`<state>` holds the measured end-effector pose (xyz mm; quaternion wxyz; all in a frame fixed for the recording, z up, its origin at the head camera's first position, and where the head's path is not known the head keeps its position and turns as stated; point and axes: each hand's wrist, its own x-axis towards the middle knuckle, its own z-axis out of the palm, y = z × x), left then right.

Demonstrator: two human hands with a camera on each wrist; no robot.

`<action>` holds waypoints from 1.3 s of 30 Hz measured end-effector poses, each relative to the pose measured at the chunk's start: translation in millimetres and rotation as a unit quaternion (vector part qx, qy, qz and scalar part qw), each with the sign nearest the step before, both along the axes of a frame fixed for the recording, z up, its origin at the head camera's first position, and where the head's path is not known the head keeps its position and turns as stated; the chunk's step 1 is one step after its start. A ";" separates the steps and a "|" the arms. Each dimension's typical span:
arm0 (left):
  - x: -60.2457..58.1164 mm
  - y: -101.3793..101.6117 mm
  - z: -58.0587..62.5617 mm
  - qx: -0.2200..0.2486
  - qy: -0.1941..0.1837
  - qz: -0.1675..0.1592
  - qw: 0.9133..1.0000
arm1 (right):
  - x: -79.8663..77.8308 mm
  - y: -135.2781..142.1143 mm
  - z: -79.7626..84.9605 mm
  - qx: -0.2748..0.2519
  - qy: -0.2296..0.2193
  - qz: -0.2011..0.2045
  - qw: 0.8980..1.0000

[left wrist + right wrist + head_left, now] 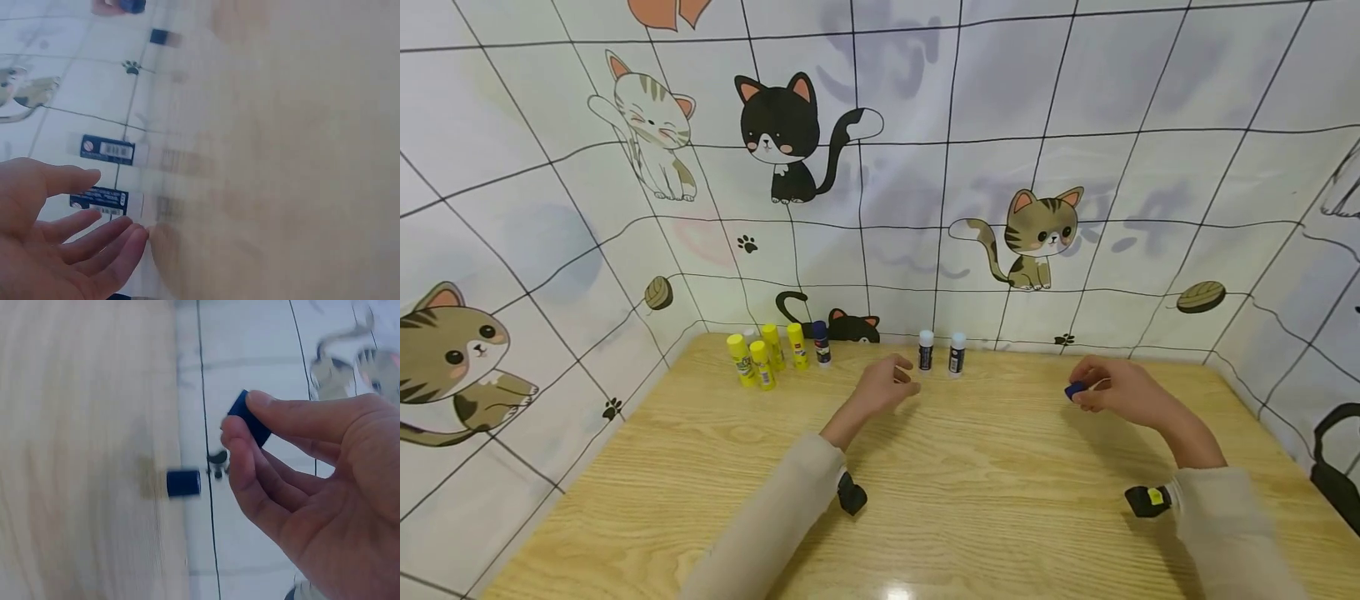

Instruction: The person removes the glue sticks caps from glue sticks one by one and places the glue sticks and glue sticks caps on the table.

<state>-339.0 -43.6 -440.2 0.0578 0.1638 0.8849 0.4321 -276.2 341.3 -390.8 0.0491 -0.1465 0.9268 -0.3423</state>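
My left hand [883, 387], fingers loosely bent and holding nothing, hovers over the table just left of two dark-labelled glue sticks [926, 352] with pale tops. Both stand upright near the wall; in the left wrist view the nearer glue stick [103, 201] is partly behind the thumb and fingers. On the right side, my right hand [1123, 392] pinches a small dark blue cap [251, 419] between thumb and fingertips, raised above the table. A second dark blue cap [183, 482] stands on the table beside that hand in the right wrist view.
Several yellow glue sticks [762, 365] stand grouped at the back left, with a blue-capped glue stick [821, 344] at their right. A cat-print wall covering [902, 183] rises behind the wooden table [970, 500]. A black strap-like object [1333, 467] is at the right edge.
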 end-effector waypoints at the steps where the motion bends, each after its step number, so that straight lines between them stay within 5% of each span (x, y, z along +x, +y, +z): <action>1: 4.3 -1.2 0.3 0.002 -0.002 -0.004 1.000 | 0.5 7.0 0.6 -0.007 0.000 -0.013 1.000; 6: 20.7 -9.4 1.1 0.003 -0.004 -0.023 1.000 | 1.6 42.7 0.2 -0.013 0.014 -0.077 0.997; 14: 30.0 -16.4 10.5 -0.018 0.005 -0.041 0.999 | -8.8 70.1 -16.5 0.024 0.036 -0.170 0.985; 30: 27.6 -26.4 12.0 -0.024 0.012 -0.043 0.999 | -45.5 73.3 -40.2 0.109 0.013 -0.138 0.984; 39: 27.0 -24.9 10.3 0.003 -0.024 -0.067 0.997 | -35.3 72.5 -34.9 0.123 -0.006 -0.131 0.984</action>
